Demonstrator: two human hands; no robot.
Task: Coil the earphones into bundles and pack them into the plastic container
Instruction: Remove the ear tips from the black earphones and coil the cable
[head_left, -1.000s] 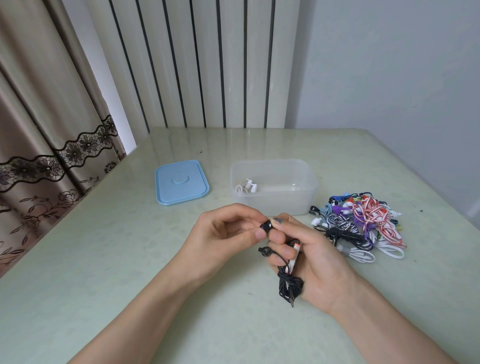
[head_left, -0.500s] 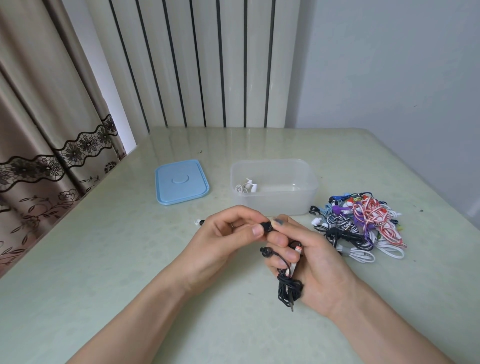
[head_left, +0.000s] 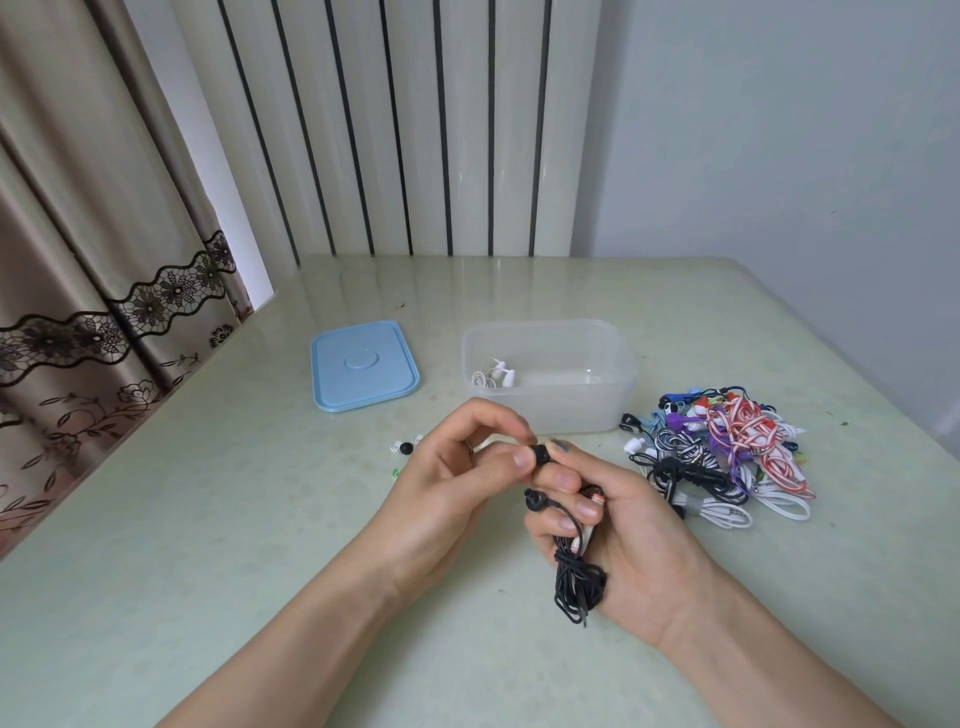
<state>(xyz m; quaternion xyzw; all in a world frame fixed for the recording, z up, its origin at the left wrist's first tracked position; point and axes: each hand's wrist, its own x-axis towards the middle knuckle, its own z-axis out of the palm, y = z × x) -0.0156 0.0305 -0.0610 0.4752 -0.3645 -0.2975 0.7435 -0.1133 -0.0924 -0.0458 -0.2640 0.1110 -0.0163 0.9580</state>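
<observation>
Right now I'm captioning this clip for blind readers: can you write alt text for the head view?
Two hands over a pale green table: the right hand grips coiled black earphones, the left hand pinches one earbud. Behind are a clear plastic container holding white earphones, a blue lid and a colourful earphone pile.

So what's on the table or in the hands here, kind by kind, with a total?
Plastic container: 1
Blue lid: 1
White earphones inside the container: 1
Black earphones held in both hands: 1
Pile of mixed earphones: 1 pile; sets too tangled to count
Loose ear tips: at least 3, small and partly hidden by the left hand
Total: 8 at least
</observation>
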